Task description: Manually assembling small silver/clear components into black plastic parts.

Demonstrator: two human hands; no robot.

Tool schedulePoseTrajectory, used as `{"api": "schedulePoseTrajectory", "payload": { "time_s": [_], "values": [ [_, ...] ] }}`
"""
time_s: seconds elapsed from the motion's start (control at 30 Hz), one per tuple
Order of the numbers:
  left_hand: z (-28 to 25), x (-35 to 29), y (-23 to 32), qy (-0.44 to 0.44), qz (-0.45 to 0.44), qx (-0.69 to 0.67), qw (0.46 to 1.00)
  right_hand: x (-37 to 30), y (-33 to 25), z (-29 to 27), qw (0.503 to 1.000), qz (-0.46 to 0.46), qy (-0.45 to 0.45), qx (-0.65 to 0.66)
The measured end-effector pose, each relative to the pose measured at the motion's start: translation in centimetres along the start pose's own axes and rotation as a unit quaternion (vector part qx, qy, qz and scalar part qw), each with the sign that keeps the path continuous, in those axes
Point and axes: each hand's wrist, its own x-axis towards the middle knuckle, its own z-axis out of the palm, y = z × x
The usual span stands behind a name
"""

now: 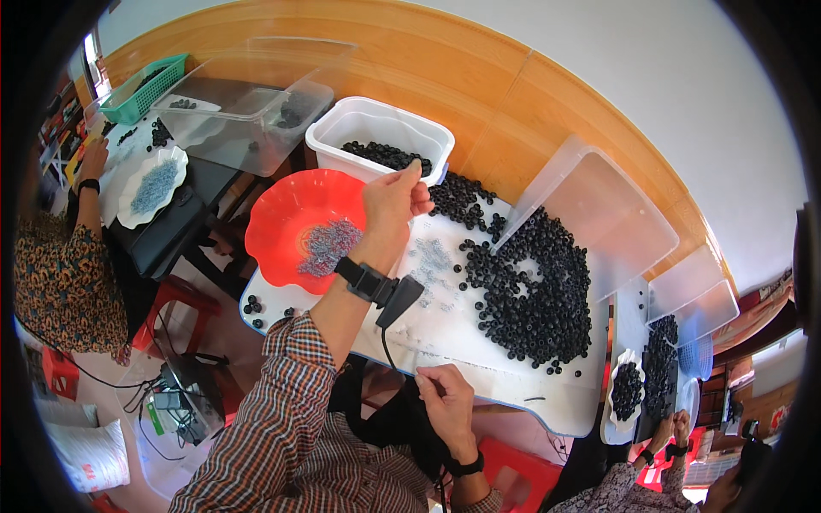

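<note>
The left hand [396, 201], fingertips drawn together, is at the tub [385, 122], whose long axis runs left to right, beads [376, 155] inside; the right hand [447, 403] curls beside the table [457, 342]; whether either grasps anything, I cannot tell

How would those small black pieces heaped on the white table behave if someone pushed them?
The black pieces look rounded, so single ones would probably roll. They lie loose, with strays around the heap's edge, so a push would likely spread them rather than shift them as one. Being small, each is probably light.
</note>
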Motion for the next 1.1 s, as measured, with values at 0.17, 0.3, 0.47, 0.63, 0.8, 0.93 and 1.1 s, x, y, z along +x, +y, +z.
{"api": "schedulePoseTrajectory", "payload": {
  "time_s": [0.17, 0.3, 0.47, 0.63, 0.8, 0.93, 1.1],
  "values": [
    [1.0, 1.7, -0.3, 0.02, 0.006, -0.006, 1.0, -0.4, 1.1, -0.5, 1.0, -0.009, 0.005, -0.012],
    [0.7, 1.9, 0.1, -0.006, 0.016, -0.015, 1.0, -0.4, 0.8, -0.3, 1.0, 0.007, 0.013, 0.009],
    [-0.8, -1.3, 0.0, -0.106, -0.007, 0.026, 0.994, 0.0, 0.7, -0.2, 0.999, 0.004, 0.021, 0.029],
    [-3.4, -7.1, -0.8, -0.134, -0.024, 0.268, 0.954, 0.9, 1.4, -0.6, 1.0, -0.022, 0.02, 0.007],
    [-7.7, -10.1, -6.3, -0.176, 0.166, 0.495, 0.834, 1.2, 1.2, -0.3, 1.0, -0.012, 0.025, 0.005],
    [-7.7, -11.8, -8.2, -0.136, 0.234, 0.607, 0.748, 1.4, 1.5, -0.4, 0.999, -0.029, 0.016, -0.002],
    [-7.1, -12.1, -8.7, -0.109, 0.246, 0.647, 0.713, 1.3, 1.7, -0.4, 0.999, -0.028, 0.019, -0.01]
  ]
}}
